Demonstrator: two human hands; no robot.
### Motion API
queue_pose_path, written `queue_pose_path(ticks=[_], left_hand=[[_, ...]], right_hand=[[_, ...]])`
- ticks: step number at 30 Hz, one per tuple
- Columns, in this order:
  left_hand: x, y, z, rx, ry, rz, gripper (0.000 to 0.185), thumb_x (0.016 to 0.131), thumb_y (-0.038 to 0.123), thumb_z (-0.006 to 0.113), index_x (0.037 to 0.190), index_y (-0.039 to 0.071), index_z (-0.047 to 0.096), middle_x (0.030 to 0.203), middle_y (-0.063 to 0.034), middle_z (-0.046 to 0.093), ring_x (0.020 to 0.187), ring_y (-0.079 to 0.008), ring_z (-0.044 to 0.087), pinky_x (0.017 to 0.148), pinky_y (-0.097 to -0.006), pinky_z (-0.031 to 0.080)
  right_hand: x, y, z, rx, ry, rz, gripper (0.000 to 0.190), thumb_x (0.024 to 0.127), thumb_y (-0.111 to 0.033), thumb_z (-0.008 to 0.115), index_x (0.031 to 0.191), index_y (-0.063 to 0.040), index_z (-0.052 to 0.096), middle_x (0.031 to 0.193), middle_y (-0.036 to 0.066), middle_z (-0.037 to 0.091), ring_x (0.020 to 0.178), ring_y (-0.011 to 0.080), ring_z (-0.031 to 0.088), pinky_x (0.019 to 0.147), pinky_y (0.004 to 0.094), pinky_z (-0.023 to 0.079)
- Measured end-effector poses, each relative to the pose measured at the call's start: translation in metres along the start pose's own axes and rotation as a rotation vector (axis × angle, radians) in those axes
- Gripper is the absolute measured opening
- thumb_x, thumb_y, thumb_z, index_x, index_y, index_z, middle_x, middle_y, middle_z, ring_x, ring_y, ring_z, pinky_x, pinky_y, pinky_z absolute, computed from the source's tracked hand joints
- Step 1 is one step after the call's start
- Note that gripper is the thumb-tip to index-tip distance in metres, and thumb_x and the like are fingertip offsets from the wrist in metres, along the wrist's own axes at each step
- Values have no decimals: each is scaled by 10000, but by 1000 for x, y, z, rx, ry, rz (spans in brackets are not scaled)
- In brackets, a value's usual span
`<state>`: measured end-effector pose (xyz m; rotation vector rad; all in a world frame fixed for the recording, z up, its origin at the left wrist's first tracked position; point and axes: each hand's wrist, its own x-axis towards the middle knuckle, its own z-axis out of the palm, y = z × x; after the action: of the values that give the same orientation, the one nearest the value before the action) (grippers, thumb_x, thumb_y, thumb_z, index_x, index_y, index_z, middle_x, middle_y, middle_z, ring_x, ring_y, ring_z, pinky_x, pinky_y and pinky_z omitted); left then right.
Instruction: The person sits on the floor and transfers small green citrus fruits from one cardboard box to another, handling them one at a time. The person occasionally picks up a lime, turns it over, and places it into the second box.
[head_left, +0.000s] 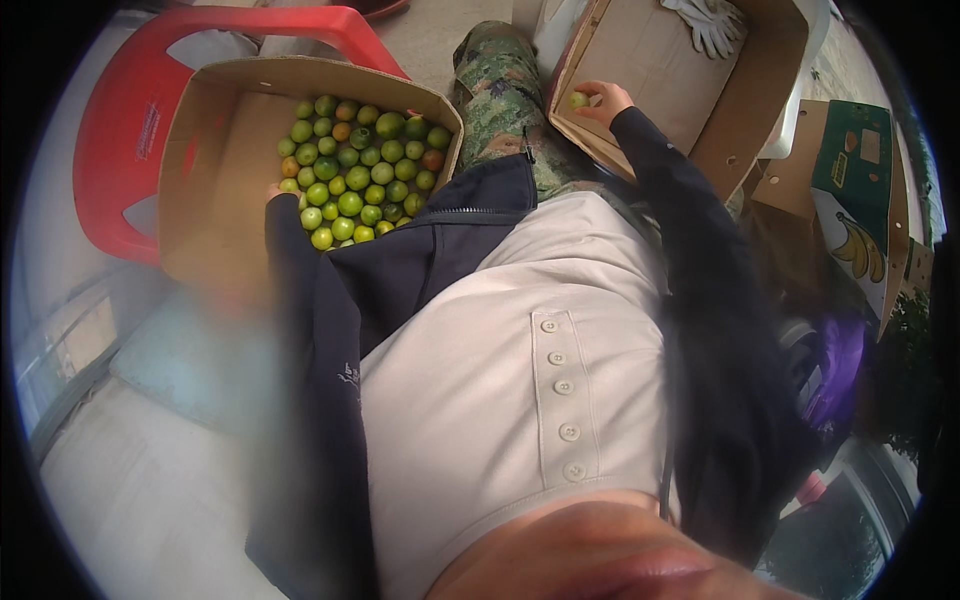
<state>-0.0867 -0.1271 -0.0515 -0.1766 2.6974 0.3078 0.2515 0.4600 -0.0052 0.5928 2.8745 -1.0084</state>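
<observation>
Between the fingertips of my right hand (606, 103) is a small pale green tomato (578, 100). That hand is over the near left side of a cardboard box (637, 64). At left, many green tomatoes (358, 177), a few of them turning orange, lie in a single layer in another cardboard box (225, 161). They fill its right part, while bare cardboard shows on the left. My left hand (279, 193) is at the left edge of these tomatoes. The dark sleeve hides most of it, so its grip cannot be made out.
A red plastic chair (120, 127) holds the tomato box. White work gloves (705, 26) lie at the far end of the right box. Further right is a green and white carton with a banana print (855, 187), near something purple (836, 367). My camouflage-clad leg (495, 90) lies between the boxes.
</observation>
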Motion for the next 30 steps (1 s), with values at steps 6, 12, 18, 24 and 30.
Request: queue_pose_path(ticks=[6, 12, 18, 24, 30], left_hand=[[5, -8, -8, -176, 29, 88, 583, 733, 188, 789, 1225, -1, 540, 1135, -186, 636, 1011, -282, 633, 878, -388, 514], [-1, -3, -40, -163, 158, -90, 555, 700, 238, 822, 1156, 18, 594, 1038, -151, 653, 909, -244, 652, 798, -365, 534], [-104, 139, -67, -846, 237, 673, 513, 762, 132, 797, 1196, -3, 560, 1140, -137, 591, 949, -182, 633, 805, -301, 534], [-245, 245, -74, -954, -27, 995, 490, 760, 87, 786, 1202, 43, 579, 1115, -67, 512, 926, -153, 631, 781, -269, 551], [-330, 289, -41, -678, 144, 1217, 601, 651, 77, 813, 1188, 79, 543, 1066, -88, 517, 865, -192, 615, 695, -290, 560]], right_hand=[[27, 11, 56, -5, -9, -32, 419, 709, -110, 729, 1116, -73, 639, 1052, 128, 670, 944, 298, 644, 803, 376, 529], [31, 10, 81, -109, -74, 15, 514, 737, 0, 603, 1245, -77, 569, 1051, 219, 610, 1035, 393, 546, 936, 444, 446], [23, 26, 61, 73, -95, 91, 608, 766, -18, 587, 1358, -85, 467, 1148, 224, 601, 1084, 381, 566, 907, 397, 476], [8, -46, -9, 5, 49, 70, 439, 841, -80, 601, 1274, -39, 547, 1088, 166, 647, 930, 268, 660, 800, 340, 522], [-78, -197, -64, 629, 184, -314, 403, 858, -146, 703, 1230, -49, 582, 1077, 61, 592, 838, 72, 595, 673, 208, 494]])
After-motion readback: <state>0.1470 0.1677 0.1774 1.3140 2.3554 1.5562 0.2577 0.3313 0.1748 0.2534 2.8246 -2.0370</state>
